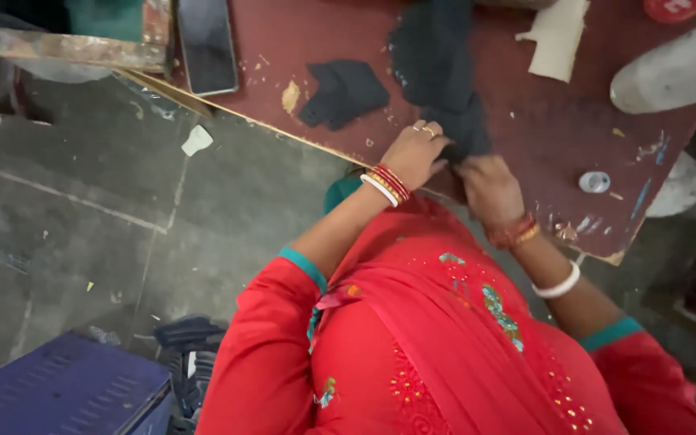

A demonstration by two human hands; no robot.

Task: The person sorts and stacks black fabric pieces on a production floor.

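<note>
At table edge (283,129) | left hand (415,153), right hand (489,189) together, pinching dark cloth (437,56) | blue crate (66,391) contents unseen

Both hands meet at the worktop (525,129) edge: the left hand (415,153) and right hand (489,189) pinch a dark cloth piece (441,64); a smaller dark scrap (341,93) lies beside it.

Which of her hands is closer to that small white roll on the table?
Her right hand: the small white roll lies just beyond it on the table. Her left hand sits farther off, both gripping dark cloth.
</note>
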